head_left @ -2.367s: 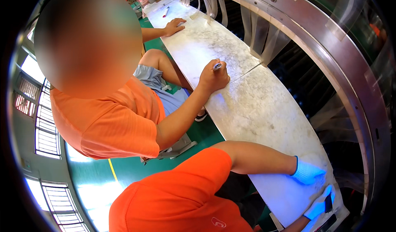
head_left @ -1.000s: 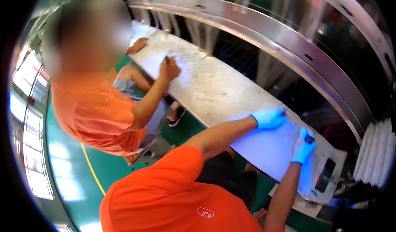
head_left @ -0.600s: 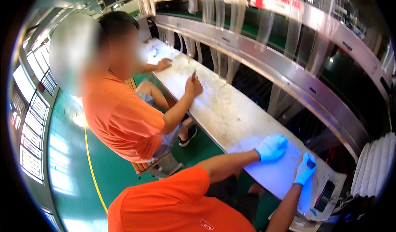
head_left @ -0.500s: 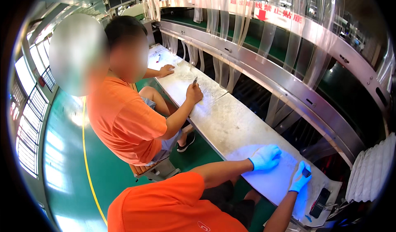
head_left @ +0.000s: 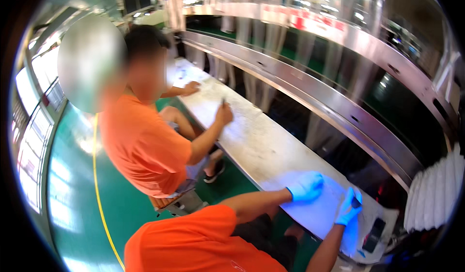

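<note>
My left hand [head_left: 306, 187], in a pale glove lit blue, is closed with its fingers curled and rests on the long, light metal bench [head_left: 271, 148]. What its fingers hold, if anything, is hidden. To its right, my gloved right hand [head_left: 347, 208] is closed around a small dark object [head_left: 356, 203], too blurred to name, at the lit end of the bench. A black phone [head_left: 374, 234] lies just beyond the right hand, near the bench's end.
On my left a co-worker in an orange shirt [head_left: 140, 143] sits on a stool [head_left: 169, 204] at the bench, gripping a pen-like tool [head_left: 223, 101]. A metal rail [head_left: 290, 76] with clear plastic strips runs along the far side. A white ribbed hose [head_left: 431, 194] stands at the right.
The whole view has shifted slightly and is more blurred. Both my hands stay in nearly the same places on the bench, still closed. The co-worker's posture looks the same.
</note>
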`<state>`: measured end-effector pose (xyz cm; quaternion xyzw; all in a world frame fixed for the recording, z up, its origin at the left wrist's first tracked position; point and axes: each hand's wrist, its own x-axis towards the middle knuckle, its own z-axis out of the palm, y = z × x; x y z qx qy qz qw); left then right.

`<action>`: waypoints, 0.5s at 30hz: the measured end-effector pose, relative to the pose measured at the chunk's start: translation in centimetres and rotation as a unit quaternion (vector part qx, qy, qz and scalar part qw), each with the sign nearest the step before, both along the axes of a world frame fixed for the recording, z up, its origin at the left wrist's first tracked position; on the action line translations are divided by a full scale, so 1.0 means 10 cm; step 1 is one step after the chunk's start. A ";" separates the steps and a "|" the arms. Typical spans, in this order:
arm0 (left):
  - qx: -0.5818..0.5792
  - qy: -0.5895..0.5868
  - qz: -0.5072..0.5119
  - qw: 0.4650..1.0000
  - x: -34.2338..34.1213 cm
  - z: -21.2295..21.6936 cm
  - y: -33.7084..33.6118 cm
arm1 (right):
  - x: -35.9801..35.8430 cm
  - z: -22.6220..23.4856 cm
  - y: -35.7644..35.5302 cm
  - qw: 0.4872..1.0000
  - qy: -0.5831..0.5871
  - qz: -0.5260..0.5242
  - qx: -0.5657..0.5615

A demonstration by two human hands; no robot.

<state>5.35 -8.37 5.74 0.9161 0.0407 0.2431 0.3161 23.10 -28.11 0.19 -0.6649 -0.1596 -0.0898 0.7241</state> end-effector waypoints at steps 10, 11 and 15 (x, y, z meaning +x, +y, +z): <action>0.014 -0.010 0.005 1.000 0.09 -0.01 -0.07 | 0.26 0.03 0.01 0.967 0.102 -0.061 -0.224; 0.014 -0.007 0.009 1.000 0.10 -0.02 -0.06 | 0.31 0.04 0.02 0.978 0.090 -0.034 -0.183; 0.007 0.003 0.011 1.000 0.15 -0.02 -0.03 | 0.10 0.70 0.17 0.987 0.010 -0.009 -0.162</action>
